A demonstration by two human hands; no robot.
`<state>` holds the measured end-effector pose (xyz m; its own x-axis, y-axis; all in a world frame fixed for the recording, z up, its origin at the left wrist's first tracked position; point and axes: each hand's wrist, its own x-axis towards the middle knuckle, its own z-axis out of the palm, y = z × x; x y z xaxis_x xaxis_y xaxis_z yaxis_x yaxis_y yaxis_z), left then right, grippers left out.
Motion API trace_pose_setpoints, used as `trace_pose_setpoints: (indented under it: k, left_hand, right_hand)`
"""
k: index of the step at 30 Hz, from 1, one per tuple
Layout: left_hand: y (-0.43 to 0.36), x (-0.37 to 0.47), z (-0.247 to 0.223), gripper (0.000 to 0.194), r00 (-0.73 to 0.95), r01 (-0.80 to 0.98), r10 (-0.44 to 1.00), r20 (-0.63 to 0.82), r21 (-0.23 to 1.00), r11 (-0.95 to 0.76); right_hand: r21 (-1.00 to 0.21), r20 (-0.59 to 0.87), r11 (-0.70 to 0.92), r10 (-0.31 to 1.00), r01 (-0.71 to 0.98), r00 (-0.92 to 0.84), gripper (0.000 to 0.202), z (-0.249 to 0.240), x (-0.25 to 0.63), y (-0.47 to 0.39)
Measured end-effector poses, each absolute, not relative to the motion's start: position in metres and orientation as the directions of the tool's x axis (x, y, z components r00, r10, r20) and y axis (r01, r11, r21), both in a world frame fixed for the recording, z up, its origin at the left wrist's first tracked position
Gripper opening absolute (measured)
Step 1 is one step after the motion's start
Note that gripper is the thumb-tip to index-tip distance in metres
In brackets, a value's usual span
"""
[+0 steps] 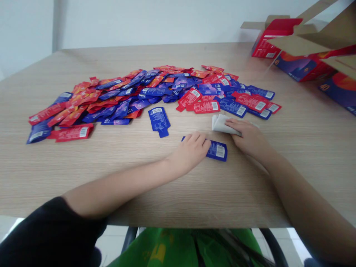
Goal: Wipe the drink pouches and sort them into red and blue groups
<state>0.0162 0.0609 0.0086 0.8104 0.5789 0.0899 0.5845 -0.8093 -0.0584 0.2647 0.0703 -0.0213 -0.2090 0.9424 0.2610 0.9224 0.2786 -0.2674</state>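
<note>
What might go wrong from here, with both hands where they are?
The blue sachet under the left hand lies flat on the table, so it might slide if pushed sideways.

The folded white cloth in the right hand is close to the pile's near edge; a sweep forward could drag sachets along.

The separate blue sachet lies just beyond the left hand and could get knocked.
</note>
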Motion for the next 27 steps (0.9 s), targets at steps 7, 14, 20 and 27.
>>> trace_pose_setpoints:
  k: [7, 14, 20, 27]
  left_hand:
    - [0.04, 0.008, 0.007, 0.015, 0.835, 0.549, 0.55, 0.003, 0.057, -0.834]
    - [0.033, 0.008, 0.024, 0.052, 0.808, 0.578, 0.582, 0.096, 0.062, -0.813]
    - [0.023, 0.042, 0.006, 0.049, 0.886, 0.435, 0.442, 0.144, 0.076, -0.897]
    - [0.021, 0.037, 0.001, 0.06, 0.878, 0.462, 0.472, 0.081, 0.109, -0.88]
  right_hand:
    - [-0.253, 0.287, 0.243, 0.943, 0.936, -0.168, 0.052, -0.021, 0.261, 0.07]
    - [-0.22, 0.309, 0.278, 0.929, 0.935, -0.204, 0.053, -0.03, 0.268, 0.077]
    - [-0.225, 0.306, 0.299, 0.925, 0.927, -0.225, 0.055, -0.029, 0.271, 0.077]
    - [-0.21, 0.291, 0.326, 0.921, 0.922, -0.259, 0.054, -0.03, 0.271, 0.077]
